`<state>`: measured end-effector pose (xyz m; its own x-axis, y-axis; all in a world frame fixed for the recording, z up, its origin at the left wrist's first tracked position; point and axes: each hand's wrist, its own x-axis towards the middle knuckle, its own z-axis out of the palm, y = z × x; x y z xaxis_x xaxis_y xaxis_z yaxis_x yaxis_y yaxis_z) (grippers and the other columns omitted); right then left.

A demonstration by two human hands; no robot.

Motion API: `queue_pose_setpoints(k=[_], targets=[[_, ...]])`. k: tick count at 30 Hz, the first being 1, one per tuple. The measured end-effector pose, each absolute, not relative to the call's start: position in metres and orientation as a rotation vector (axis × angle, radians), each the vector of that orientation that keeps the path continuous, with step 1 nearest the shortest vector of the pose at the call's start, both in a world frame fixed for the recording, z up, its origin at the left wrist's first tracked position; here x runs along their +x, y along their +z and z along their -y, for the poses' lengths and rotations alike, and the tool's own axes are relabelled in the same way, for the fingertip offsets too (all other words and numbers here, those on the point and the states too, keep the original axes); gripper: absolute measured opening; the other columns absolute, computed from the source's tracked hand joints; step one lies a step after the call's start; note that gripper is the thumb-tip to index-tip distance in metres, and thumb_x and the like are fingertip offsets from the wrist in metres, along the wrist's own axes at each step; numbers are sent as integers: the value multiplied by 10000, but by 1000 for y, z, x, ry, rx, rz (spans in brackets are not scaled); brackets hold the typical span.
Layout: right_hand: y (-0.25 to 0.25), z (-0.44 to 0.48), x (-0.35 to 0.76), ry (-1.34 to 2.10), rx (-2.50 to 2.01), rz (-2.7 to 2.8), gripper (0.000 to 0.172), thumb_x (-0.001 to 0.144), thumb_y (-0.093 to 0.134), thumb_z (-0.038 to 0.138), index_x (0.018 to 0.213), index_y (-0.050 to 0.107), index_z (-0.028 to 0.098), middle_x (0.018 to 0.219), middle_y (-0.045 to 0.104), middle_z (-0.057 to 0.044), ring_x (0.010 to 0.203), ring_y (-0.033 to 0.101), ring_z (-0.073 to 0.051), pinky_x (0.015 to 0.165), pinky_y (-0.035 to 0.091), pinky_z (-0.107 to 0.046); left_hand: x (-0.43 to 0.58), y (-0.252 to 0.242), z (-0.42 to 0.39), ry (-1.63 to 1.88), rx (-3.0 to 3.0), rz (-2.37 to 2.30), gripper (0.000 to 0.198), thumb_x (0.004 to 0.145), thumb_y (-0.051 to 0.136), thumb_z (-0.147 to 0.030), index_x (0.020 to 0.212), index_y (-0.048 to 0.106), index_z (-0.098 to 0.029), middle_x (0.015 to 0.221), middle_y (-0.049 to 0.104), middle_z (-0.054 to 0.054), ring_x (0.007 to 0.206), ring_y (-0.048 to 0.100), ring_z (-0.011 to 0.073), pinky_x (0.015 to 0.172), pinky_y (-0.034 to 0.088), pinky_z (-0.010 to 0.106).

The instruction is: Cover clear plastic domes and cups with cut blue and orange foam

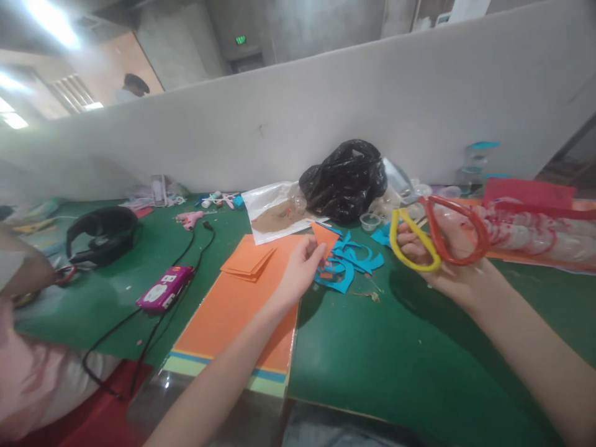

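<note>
My left hand (300, 268) pinches a small orange paper piece (325, 238) between thumb and fingers, held above the green table (386, 366). My right hand (447, 261) grips scissors by their handles, with a yellow loop (410, 245) and a red loop (459, 230) around my fingers; the blades are hidden. Blue paper scraps (349, 264) lie on the table between my hands. Below my left hand a stack of orange sheets (233, 310) lies with folded orange pieces (246, 261) on top.
A black plastic bag (344, 177) and a clear bag of brown powder (277, 214) sit by the white partition. Headphones (105, 233), a purple device (165, 287) with black cables and a pink glue gun (190, 217) lie left. Red sheets (528, 192) lie right. Another person's arm (23, 273) shows left.
</note>
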<state>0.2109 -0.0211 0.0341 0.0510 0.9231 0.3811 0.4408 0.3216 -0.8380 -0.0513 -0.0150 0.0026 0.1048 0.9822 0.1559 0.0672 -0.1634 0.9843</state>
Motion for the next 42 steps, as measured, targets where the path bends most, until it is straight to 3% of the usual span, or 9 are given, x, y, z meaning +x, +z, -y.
queue_pose_setpoints(k=[2, 6, 13, 18, 23, 31, 34, 39, 42], targets=[[40, 24, 215, 895, -1203, 1411, 416, 992, 373, 456, 856, 691, 225, 929, 667, -136, 874, 650, -224, 699, 525, -383, -51, 2, 14, 1210, 1446, -1107, 316, 928, 617, -453, 790, 464, -212, 674, 579, -36, 631, 566, 101, 609, 504, 217], [29, 27, 208, 1407, -974, 1010, 81, 826, 661, 319, 820, 626, 246, 885, 641, -54, 787, 633, -173, 694, 554, -317, -51, 4, 16, 1214, 1432, -1121, 300, 918, 623, -447, 808, 473, -211, 678, 583, -39, 628, 568, 103, 597, 495, 214], [4, 30, 184, 1224, -1166, 1447, 461, 759, 809, 532, 1004, 523, 266, 744, 642, 25, 591, 610, -168, 520, 510, -312, -51, 3, 15, 1235, 1444, -1122, 306, 913, 635, -469, 823, 514, -202, 699, 602, -28, 648, 576, 113, 617, 495, 230], [-7, 36, 169, 996, -1150, 1508, 642, 654, 843, 641, 1028, 473, 273, 853, 584, 23, 729, 618, -178, 640, 546, -328, -50, 1, 11, 1319, 1223, -1020, 395, 806, 768, -503, 802, 524, -192, 705, 589, -49, 656, 606, 105, 695, 532, 256], [-10, 45, 168, 1175, -1245, 1697, 692, 789, 751, 604, 1270, 350, 310, 792, 508, 74, 610, 528, -147, 572, 485, -305, -48, 7, 12, 1398, 935, -872, 458, 643, 909, -457, 783, 586, -165, 737, 567, -62, 725, 635, 90, 871, 569, 300], [5, 57, 157, 1139, -1350, 1778, 793, 763, 675, 681, 1321, 310, 251, 812, 547, 43, 622, 540, -158, 593, 468, -327, -48, 11, 15, 1398, 809, -858, 460, 595, 943, -413, 800, 618, -161, 667, 611, -53, 647, 632, 97, 703, 523, 248], [7, 56, 155, 1160, -1349, 1715, 839, 700, 698, 706, 1301, 327, 253, 803, 529, 52, 604, 527, -151, 579, 454, -326, -51, 9, 13, 1434, 816, -865, 415, 645, 918, -385, 819, 613, -164, 693, 636, -42, 646, 623, 88, 674, 500, 228], [9, 53, 152, 1263, -1441, 1480, 829, 544, 791, 737, 1064, 339, 275, 695, 552, 79, 565, 521, -158, 525, 415, -308, -54, 6, 11, 1474, 839, -873, 414, 706, 877, -373, 881, 546, -195, 685, 607, -59, 662, 640, 95, 664, 495, 218], [7, 51, 152, 1223, -1424, 1436, 778, 556, 818, 704, 992, 329, 284, 700, 588, 70, 549, 530, -156, 502, 404, -299, -54, 6, 11, 1467, 847, -888, 430, 758, 834, -385, 927, 472, -229, 680, 612, -67, 650, 657, 105, 629, 482, 209]])
